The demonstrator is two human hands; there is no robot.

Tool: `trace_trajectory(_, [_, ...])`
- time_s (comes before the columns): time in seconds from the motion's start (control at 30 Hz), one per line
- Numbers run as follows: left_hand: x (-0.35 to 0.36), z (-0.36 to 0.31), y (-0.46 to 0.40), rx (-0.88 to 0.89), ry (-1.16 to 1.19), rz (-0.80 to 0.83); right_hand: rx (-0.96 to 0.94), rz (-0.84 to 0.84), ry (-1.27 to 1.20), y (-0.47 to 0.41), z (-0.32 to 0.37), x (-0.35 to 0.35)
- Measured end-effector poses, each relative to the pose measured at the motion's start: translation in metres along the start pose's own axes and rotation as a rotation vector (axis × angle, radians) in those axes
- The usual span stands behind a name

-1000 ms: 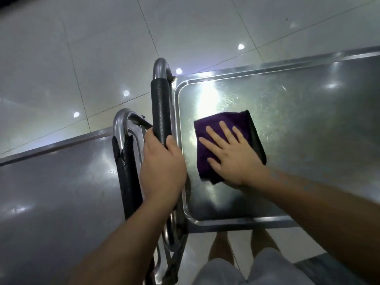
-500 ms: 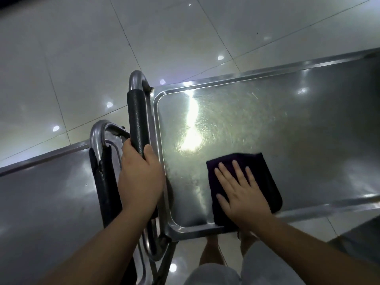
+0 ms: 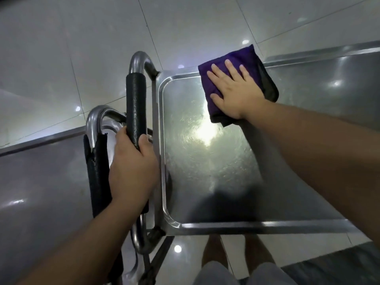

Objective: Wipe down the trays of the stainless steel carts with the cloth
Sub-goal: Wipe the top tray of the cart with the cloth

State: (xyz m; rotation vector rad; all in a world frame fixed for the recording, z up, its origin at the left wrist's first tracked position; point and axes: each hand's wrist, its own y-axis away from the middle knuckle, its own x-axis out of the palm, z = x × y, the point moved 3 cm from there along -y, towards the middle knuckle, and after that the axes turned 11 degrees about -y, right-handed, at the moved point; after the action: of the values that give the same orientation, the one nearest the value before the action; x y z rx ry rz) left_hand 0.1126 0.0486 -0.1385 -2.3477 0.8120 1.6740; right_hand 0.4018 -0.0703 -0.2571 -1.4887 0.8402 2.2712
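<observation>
Right hand [image 3: 236, 93] flat, fingers straight, pressing cloth [image 3: 236, 58] at tray [image 3: 205, 161] 12 o'clock rim. Left hand [image 3: 131, 171] clenched round handle [image 3: 135, 103], tray's 9 o'clock.

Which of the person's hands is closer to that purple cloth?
The right hand: it lies flat on the purple cloth at the tray's far rim. The left hand is well away, gripping the black padded handle beside the tray.

head cam | looks steeply down | close over tray [image 3: 205, 171] & hands
</observation>
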Motion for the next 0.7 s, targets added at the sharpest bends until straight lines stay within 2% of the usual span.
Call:
trace_trajectory(0.17, [-0.001,-0.006,0.003,-0.011,-0.047,-0.009,0.015,0.039,-0.030,0.073,0.001,0.015])
trace_trajectory(0.4, [-0.007,-0.015,0.008,-0.029,-0.066,-0.008,0.034,0.131,-0.011,0.296,-0.017,0.082])
trace_trajectory(0.47, [-0.007,-0.017,0.010,-0.030,-0.081,-0.007,0.057,0.150,-0.012,0.333,-0.028,0.090])
trace_trajectory(0.6, [-0.008,-0.023,0.015,-0.010,-0.088,-0.014,0.015,0.161,-0.036,0.319,-0.052,0.083])
trace_trajectory(0.7, [-0.008,-0.026,0.017,-0.012,-0.096,-0.019,0.052,0.060,-0.039,0.261,-0.080,0.056])
